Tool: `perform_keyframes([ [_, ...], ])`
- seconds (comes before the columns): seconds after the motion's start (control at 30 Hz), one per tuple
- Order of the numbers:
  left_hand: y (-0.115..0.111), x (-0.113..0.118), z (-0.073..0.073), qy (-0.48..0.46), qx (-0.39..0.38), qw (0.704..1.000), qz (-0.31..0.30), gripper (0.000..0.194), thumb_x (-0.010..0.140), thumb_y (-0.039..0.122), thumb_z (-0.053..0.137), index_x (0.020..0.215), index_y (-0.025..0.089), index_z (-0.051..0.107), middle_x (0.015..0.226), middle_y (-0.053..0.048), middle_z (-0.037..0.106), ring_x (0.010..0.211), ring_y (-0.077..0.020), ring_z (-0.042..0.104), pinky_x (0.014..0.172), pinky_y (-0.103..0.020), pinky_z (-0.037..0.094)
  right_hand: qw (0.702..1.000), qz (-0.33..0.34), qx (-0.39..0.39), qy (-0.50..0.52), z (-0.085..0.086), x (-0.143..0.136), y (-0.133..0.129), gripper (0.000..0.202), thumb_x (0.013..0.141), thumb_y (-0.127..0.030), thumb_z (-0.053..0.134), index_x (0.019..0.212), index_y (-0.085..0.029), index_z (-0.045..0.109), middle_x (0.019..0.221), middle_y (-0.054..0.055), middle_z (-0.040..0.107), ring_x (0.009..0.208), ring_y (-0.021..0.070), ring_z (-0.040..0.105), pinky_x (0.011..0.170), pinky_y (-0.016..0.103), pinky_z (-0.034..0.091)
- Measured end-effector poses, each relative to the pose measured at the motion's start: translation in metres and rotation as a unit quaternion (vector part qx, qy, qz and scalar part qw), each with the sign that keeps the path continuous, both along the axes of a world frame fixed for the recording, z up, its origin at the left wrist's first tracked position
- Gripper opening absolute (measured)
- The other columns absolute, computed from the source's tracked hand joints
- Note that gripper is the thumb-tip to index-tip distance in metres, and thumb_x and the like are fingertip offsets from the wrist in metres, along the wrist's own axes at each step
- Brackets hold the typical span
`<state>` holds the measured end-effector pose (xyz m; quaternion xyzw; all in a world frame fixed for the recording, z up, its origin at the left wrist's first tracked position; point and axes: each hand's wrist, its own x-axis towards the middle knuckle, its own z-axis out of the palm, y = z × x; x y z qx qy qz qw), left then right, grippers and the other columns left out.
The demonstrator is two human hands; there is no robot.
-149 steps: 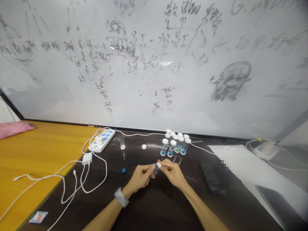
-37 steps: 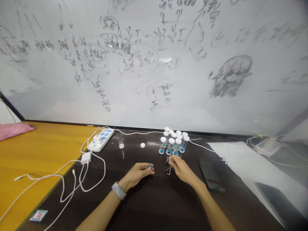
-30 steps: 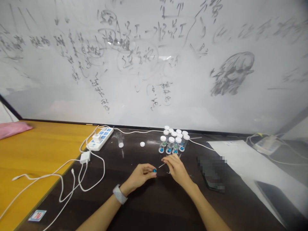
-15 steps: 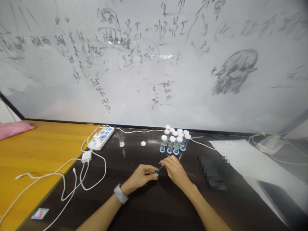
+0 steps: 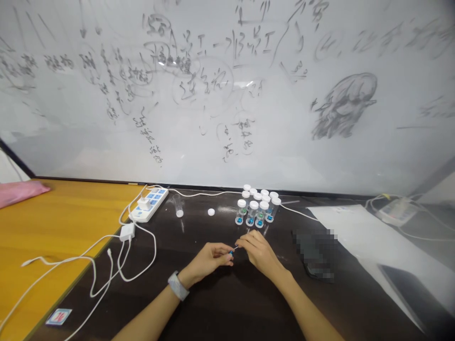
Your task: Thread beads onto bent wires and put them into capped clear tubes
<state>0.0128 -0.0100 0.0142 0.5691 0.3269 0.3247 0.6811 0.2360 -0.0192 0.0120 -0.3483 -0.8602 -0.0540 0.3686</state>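
Note:
Over the dark table (image 5: 213, 308), my left hand (image 5: 212, 259) pinches a small blue piece (image 5: 231, 254) between thumb and fingers. Close by on the right, my right hand (image 5: 256, 250) has its fingers closed on a thin light stick (image 5: 236, 247), whose tip points at the blue piece. Beyond my hands stands a group of several clear tubes (image 5: 252, 215) with white caps, some with blue or green pieces inside. One clear tube (image 5: 178, 206) stands apart at the left, its white end down. A loose white cap (image 5: 211, 212) lies between it and the group.
A white power strip (image 5: 149, 204) and tangled white cables (image 5: 154, 246) are at the left. On the right are a partly pixelated black object (image 5: 314, 258), white paper (image 5: 355, 227) and a dark flat device (image 5: 408, 293). A whiteboard (image 5: 277, 156) stands behind.
The view has shifted very slightly. My hands stay almost in place, with the thin stick at a slightly different angle beside the blue piece.

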Motion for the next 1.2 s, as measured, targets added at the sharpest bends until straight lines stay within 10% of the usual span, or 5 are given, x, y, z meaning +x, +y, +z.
perform_keyframes([
  [0.63,0.0,-0.002,0.005,-0.022,-0.009,1.0,0.007,0.036,0.075,0.041,0.082,0.098,0.015,0.076,0.09,-0.008,0.073,0.079,-0.018,0.069,0.083,-0.034,0.054,0.997,-0.007,0.07,-0.014,0.004,-0.002,-0.003,0.031,0.096,-0.002,0.044,0.109,-0.019,0.068,0.095,0.008,0.071,0.083,0.0207,0.056,0.073,0.036,0.047],
  [1.2,-0.003,-0.004,0.008,-0.066,-0.092,0.993,-0.034,0.041,0.072,0.036,0.086,0.104,0.013,0.075,0.102,-0.014,0.076,0.092,-0.0233,0.073,0.096,-0.038,0.051,0.986,0.089,-0.04,0.132,-0.005,-0.009,-0.003,0.036,0.098,-0.006,0.045,0.124,-0.023,0.063,0.123,0.012,0.067,0.113,0.0233,0.064,0.093,0.044,0.058],
])
